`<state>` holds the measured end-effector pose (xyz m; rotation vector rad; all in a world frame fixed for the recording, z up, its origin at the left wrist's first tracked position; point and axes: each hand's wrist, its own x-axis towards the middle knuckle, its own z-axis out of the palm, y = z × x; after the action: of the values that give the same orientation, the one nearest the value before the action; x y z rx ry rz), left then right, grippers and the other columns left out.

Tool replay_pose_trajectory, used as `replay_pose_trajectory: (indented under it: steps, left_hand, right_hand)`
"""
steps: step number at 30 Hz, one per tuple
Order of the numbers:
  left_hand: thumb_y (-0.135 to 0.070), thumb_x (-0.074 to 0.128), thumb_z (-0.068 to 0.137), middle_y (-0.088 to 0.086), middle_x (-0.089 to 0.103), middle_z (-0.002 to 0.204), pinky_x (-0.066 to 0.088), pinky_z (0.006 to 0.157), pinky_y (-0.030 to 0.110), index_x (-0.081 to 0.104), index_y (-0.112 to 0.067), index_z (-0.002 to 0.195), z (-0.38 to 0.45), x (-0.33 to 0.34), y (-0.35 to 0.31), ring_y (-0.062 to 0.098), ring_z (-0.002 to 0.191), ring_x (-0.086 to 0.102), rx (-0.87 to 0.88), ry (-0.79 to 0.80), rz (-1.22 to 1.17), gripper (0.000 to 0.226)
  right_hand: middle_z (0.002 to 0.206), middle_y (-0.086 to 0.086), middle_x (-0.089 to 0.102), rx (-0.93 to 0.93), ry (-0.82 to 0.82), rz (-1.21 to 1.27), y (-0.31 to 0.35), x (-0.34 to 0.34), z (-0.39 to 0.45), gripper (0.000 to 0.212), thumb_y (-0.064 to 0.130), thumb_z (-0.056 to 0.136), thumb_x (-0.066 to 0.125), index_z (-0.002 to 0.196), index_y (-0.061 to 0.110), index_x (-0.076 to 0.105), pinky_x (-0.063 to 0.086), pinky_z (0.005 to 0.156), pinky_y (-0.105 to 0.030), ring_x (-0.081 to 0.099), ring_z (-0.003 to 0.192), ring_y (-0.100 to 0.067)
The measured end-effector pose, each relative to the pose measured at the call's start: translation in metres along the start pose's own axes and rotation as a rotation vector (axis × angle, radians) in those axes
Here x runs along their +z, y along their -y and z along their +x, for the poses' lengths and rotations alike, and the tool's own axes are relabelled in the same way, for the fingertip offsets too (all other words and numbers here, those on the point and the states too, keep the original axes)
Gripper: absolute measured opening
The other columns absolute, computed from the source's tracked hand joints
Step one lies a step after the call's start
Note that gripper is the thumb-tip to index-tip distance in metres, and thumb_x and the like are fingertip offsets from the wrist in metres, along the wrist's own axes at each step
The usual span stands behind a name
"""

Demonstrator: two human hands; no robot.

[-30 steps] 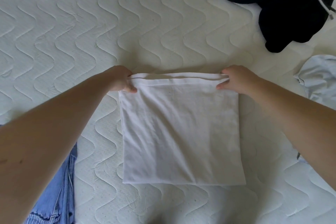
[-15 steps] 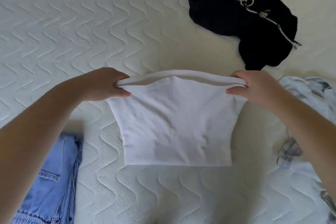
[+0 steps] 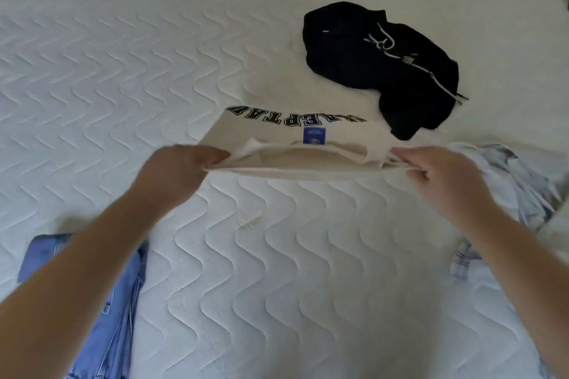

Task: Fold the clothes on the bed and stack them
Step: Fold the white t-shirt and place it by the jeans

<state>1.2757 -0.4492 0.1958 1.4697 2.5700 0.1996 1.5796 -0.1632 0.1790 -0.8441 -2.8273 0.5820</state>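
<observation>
- The left hand [image 3: 181, 172] and right hand [image 3: 437, 175] each pinch an end of the white shirt [image 3: 295, 144], held just above the middle of the bed [image 3: 123, 70]; its last fold looks underway.
- Jeans [image 3: 117, 311] at the near-left edge seem folded.
- The black hoodie [image 3: 385, 64], toward the far right, and the pale garment [image 3: 511, 181] at the right edge lie crumpled; nothing is stacked yet.

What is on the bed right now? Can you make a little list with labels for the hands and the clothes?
left hand: pinches the left edge of the white T-shirt
right hand: pinches its right edge
white T-shirt: folded, held across between both hands; black letters and a blue neck label show
black hoodie: crumpled, unfolded, beyond the shirt
blue jeans: lower left
pale patterned garment: rumpled, at the right
bed: white quilted mattress
</observation>
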Motion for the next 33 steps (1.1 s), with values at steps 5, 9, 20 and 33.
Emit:
replay_pose_trajectory:
  steps: [5,9,20,33]
  left_hand:
    - [-0.003,0.037,0.071,0.010,0.076,0.099,0.060,0.066,0.043,0.077,-0.006,0.102,-0.066,0.116,-0.014,0.028,0.080,0.075,0.205,-0.152,-0.019,0.050]
    - [0.006,0.046,0.073,0.016,0.069,0.119,0.056,0.087,0.047,0.071,-0.001,0.115,-0.131,0.192,-0.028,0.035,0.108,0.068,0.096,0.061,-0.041,0.050]
    - [-0.005,0.061,0.092,0.018,0.055,0.135,0.048,0.099,0.048,0.058,-0.004,0.131,-0.157,0.208,-0.029,0.037,0.120,0.056,-0.331,0.034,-0.335,0.039]
    - [-0.031,0.065,0.093,0.002,0.065,0.085,0.045,0.067,0.028,0.069,-0.006,0.111,-0.109,0.230,0.008,0.027,0.082,0.062,-0.864,0.278,-0.687,0.031]
  right_hand:
    - [0.094,-0.011,0.075,-0.012,0.073,-0.121,-0.019,0.095,-0.076,0.049,-0.009,0.057,0.079,0.102,0.011,0.075,0.059,0.063,-0.041,0.072,0.074,-0.031]
    - [0.100,-0.012,0.075,-0.003,0.202,-0.192,-0.025,0.150,-0.143,0.055,-0.009,0.046,0.086,0.098,0.008,0.076,0.059,0.061,-0.039,0.073,0.085,-0.031]
    - [0.114,-0.016,0.067,0.537,0.144,0.086,-0.029,0.164,-0.153,0.030,0.011,0.094,0.054,0.122,0.006,0.062,0.049,0.091,-0.043,0.062,0.104,-0.036]
    - [0.109,-0.022,0.067,0.951,0.306,0.306,-0.046,0.188,-0.107,0.039,0.036,0.096,0.056,0.108,-0.001,0.064,0.035,0.070,-0.030,0.062,0.097,-0.037]
